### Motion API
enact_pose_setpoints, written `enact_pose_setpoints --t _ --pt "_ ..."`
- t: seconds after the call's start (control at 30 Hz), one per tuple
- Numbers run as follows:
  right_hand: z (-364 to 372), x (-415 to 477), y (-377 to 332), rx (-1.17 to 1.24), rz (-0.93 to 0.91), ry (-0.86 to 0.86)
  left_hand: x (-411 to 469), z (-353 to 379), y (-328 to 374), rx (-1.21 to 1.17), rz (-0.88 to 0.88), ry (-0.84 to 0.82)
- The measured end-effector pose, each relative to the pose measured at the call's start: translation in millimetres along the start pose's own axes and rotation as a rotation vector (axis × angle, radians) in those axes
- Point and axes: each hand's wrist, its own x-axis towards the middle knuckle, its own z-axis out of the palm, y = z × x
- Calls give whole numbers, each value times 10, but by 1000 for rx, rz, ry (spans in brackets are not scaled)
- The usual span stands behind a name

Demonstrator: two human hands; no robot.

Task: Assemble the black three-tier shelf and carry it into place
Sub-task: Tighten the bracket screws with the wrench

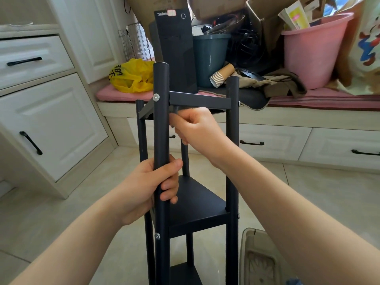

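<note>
Straight ahead, in the head view, the black metal three-tier shelf (197, 202) is standing upright, posts vertical. My left grip (152, 188) is wrapping the near front post (161, 130); my right grip (197, 130), higher, is pinching a small dark part (174, 110) just under the top tier (199, 100), right of that post.

Shelf (197, 202) in front, bench (329, 99) behind it — computer tower (176, 48) on the bench, bag (131, 76) to its left, bucket (209, 56) to its right, cabinet (51, 120) at far left.
</note>
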Motion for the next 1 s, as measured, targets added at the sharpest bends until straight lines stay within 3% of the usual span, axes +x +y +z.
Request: enact_pose_setpoints --t 0.53,1.0 --pt "356 98 216 40 -92 251 -21 -13 5 2 -14 8" --pt "25 32 90 20 65 106 6 -2 -4 1 9 8"
